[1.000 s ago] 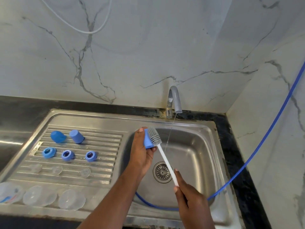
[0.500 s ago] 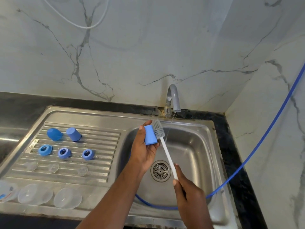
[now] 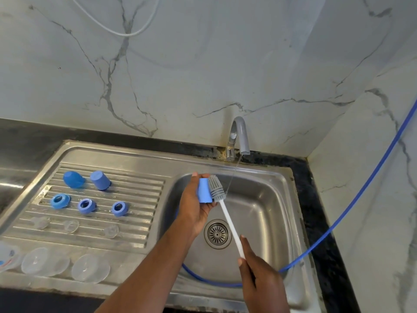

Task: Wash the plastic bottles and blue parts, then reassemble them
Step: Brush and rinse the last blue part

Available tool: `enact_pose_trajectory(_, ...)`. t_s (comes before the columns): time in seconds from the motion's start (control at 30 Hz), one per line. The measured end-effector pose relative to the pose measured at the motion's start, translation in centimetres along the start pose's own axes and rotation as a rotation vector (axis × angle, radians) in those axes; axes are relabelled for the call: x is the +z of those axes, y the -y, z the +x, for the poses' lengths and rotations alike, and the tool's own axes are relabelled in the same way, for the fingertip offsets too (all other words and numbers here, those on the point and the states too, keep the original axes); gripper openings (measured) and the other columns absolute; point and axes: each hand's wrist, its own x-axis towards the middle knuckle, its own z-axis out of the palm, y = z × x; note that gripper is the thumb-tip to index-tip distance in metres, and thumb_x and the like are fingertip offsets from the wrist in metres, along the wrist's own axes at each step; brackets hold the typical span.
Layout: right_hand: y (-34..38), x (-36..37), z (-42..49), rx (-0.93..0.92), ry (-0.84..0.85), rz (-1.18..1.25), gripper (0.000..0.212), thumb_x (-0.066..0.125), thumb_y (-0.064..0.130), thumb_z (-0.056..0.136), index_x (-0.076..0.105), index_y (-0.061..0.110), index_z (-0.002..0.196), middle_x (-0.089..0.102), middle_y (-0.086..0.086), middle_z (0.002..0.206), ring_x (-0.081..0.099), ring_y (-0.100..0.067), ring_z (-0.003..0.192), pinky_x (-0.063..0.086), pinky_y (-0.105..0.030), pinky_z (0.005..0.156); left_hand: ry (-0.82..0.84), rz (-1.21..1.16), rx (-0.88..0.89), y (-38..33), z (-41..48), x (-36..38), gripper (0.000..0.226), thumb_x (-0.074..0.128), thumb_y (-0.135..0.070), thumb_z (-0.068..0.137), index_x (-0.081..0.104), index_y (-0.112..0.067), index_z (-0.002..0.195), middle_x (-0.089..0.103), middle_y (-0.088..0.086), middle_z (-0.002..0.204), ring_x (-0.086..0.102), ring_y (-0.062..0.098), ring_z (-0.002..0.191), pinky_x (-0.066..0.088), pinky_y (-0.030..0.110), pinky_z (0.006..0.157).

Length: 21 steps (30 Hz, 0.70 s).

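Observation:
My left hand grips a blue cap above the sink basin. My right hand holds the white handle of a bottle brush, whose grey bristle head lies against the cap's right side. On the ribbed drainboard lie two more blue caps and three blue rings. Below them sit three clear teats. Clear plastic bottles lie along the front edge.
A grey tap runs a thin stream of water into the basin, right of the brush head. A blue hose comes down the right wall, crosses the black counter and loops in the basin's front. A drain sits mid-basin.
My left hand turned the blue cap so more of its side shows. The brush head moved from over the cap to its right side.

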Motion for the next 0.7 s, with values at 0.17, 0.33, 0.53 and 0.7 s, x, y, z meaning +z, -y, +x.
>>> enact_pose_trajectory(0.17, 0.2, 0.5, 1.2, -0.003, -0.037, -0.03, 0.062, 0.068, 0.013, 0.092, 0.05, 0.036, 0.147, 0.038, 0.016, 0.06, 0.046, 0.002, 0.055, 0.034, -0.002, 0.054, -0.019, -0.026, 0.012, 0.3, -0.1, 0.7, 0.055, 0.062, -0.048, 0.088, 0.064, -0.008, 0.125, 0.069, 0.016, 0.108, 0.07, 0.02, 0.083, 0.06, 0.033, 0.067)
enact_pose_trajectory(0.33, 0.5, 0.0, -0.2, -0.017, 0.015, -0.032, 0.066, 0.068, 0.017, 0.085, 0.051, 0.037, 0.145, 0.034, 0.014, 0.059, 0.04, 0.002, 0.051, 0.033, -0.003, 0.049, -0.043, 0.019, 0.012, 0.1, 0.2, 0.3, 0.066, 0.057, -0.054, 0.086, 0.062, -0.006, 0.131, 0.067, 0.02, 0.114, 0.069, 0.022, 0.088, 0.061, 0.032, 0.069)
enact_pose_trajectory(0.53, 0.6, 0.3, 0.4, -0.014, -0.027, -0.018, 0.055, 0.065, 0.02, 0.094, 0.052, 0.035, 0.146, 0.034, 0.016, 0.06, 0.041, 0.002, 0.053, 0.032, -0.002, 0.052, -0.07, -0.02, -0.002, 0.3, 0.4, 0.9, 0.052, 0.045, -0.047, 0.102, 0.061, -0.005, 0.126, 0.067, 0.018, 0.112, 0.069, 0.023, 0.089, 0.062, 0.033, 0.069)
enact_pose_trajectory(0.7, 0.2, 0.2, 0.4, 0.033, -0.056, -0.015, 0.054, 0.066, 0.019, 0.092, 0.055, 0.036, 0.143, 0.037, 0.015, 0.056, 0.045, 0.002, 0.053, 0.032, -0.002, 0.052, -0.037, 0.006, -0.041, 0.6, 0.0, 0.5, 0.049, 0.046, -0.046, 0.103, 0.062, -0.006, 0.126, 0.069, 0.018, 0.111, 0.068, 0.023, 0.089, 0.059, 0.039, 0.079)
